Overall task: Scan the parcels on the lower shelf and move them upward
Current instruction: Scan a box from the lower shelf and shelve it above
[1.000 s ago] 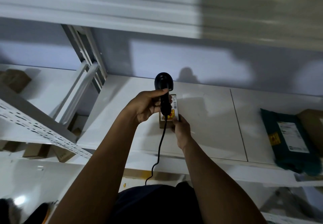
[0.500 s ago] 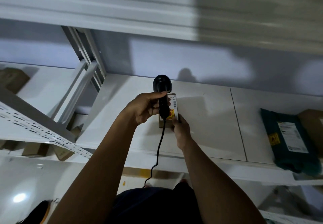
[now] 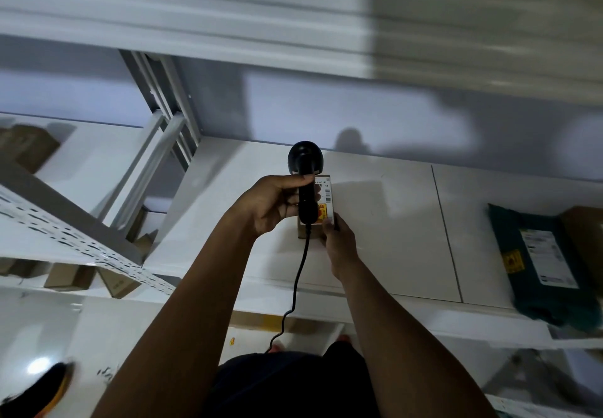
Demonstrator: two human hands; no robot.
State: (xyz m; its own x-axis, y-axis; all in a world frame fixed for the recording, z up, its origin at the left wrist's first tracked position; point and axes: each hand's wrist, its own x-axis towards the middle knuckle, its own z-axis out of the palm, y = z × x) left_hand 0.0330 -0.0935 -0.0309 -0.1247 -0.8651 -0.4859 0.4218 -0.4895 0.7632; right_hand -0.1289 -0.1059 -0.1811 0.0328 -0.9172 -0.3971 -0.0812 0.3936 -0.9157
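Note:
A small brown cardboard parcel with a white label and a yellow sticker sits on the white shelf in front of me. My right hand pinches its near right corner. My left hand grips the handle of a black corded barcode scanner, held just above the parcel with its head pointing away over the label. The scanner's cable hangs down toward my body.
A dark green mailer bag with a white label lies at the shelf's right end, beside a brown box. Grey perforated uprights stand at the left. More brown boxes sit on the neighbouring shelf and below. Another shelf runs overhead.
The scanner and my left hand have shifted slightly nearer along the parcel. My right hand keeps its hold on the parcel's corner.

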